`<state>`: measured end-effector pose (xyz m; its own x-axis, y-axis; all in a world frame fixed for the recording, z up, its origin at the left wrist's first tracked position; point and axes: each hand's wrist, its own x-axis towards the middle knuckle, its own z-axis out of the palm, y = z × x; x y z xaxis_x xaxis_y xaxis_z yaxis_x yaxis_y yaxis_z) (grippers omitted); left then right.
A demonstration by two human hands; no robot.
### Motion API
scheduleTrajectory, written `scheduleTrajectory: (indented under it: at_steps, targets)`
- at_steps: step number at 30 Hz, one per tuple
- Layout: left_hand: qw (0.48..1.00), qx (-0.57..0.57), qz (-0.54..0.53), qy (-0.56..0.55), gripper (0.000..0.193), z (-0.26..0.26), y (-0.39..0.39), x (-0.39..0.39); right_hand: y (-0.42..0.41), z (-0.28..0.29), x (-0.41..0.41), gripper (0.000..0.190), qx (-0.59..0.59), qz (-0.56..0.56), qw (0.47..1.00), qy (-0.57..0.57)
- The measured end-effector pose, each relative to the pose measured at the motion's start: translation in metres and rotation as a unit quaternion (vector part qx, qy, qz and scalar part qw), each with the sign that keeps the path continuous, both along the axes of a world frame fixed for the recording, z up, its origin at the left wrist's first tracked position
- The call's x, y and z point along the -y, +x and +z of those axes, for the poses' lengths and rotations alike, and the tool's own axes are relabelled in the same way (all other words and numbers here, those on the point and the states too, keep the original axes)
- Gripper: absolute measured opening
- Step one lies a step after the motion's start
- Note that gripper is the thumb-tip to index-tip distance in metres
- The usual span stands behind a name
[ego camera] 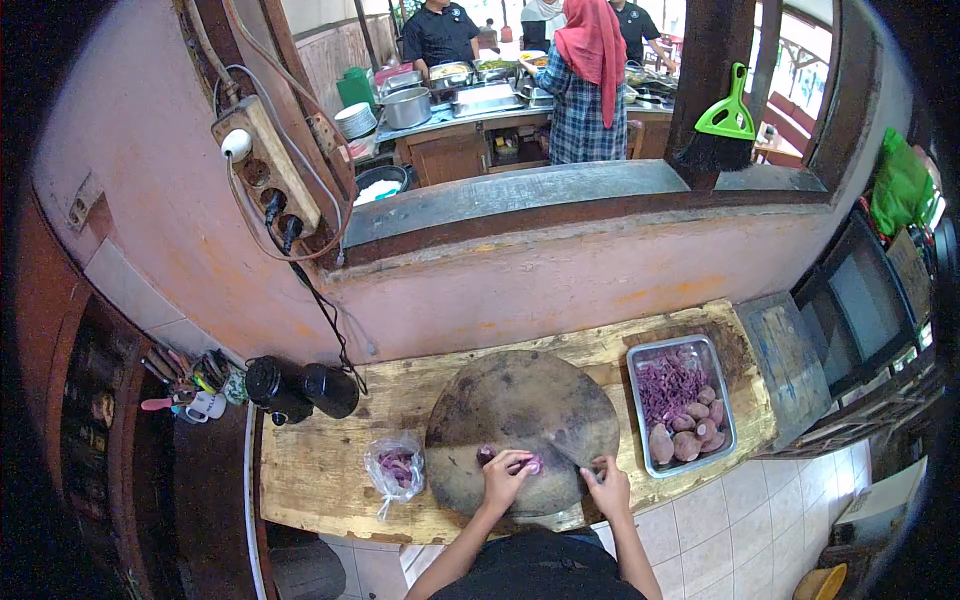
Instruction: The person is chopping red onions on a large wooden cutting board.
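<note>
My left hand (506,480) rests on a round wooden chopping block (517,390) and grips a piece of purple sweet potato (534,465). Another dark purple piece (486,454) lies just to its left on the block. In my right hand (607,484) is a knife (568,450), held by its handle near the block's right edge, blade pointing up and left, apart from the piece. A metal tray (632,390) at the right holds shredded purple sweet potato (667,382) and several whole tubers (686,442). Left of the block sits a clear plastic bag (395,465) with purple pieces inside.
Two black appliances (330,390) stand at the table's (315,480) left end, below a power strip (266,165) with hanging cords. A mug (206,405) and utensils are farther left. Beyond the pink wall (540,277), several people stand around a food counter. A green dustpan (731,112) hangs on a post.
</note>
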<state>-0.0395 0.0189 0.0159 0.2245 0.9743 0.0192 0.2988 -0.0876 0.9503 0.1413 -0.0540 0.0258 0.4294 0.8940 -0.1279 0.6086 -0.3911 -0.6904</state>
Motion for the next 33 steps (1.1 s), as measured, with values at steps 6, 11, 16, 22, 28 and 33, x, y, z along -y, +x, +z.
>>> scheduleTrajectory:
  at_steps: [6,11,16,22,28,33]
  targets:
    - [0.998,0.043,0.023,-0.036,0.019,-0.007,0.002,0.003,-0.005,-0.011,-0.001,0.022,-0.015,-0.107,0.994,0.027]
    - [0.998,0.047,0.021,-0.041,0.019,-0.006,0.000,0.003,-0.006,-0.010,0.006,0.027,-0.079,0.036,0.996,0.008]
    - [0.999,0.025,0.014,-0.020,0.018,0.000,0.002,0.003,0.002,-0.012,-0.002,0.023,0.045,-0.084,0.994,0.051]
    - [0.999,0.004,-0.028,-0.038,0.020,-0.013,-0.003,-0.007,0.016,-0.004,0.003,0.025,-0.063,0.092,0.994,-0.021]
    - [0.997,0.034,-0.042,-0.055,0.021,-0.011,-0.004,-0.009,0.007,-0.020,0.011,0.026,-0.054,0.075,0.995,-0.030]
    - [0.999,-0.043,-0.028,0.008,0.029,0.001,0.002,-0.001,0.000,-0.015,0.013,0.026,-0.032,0.072,0.997,0.005]
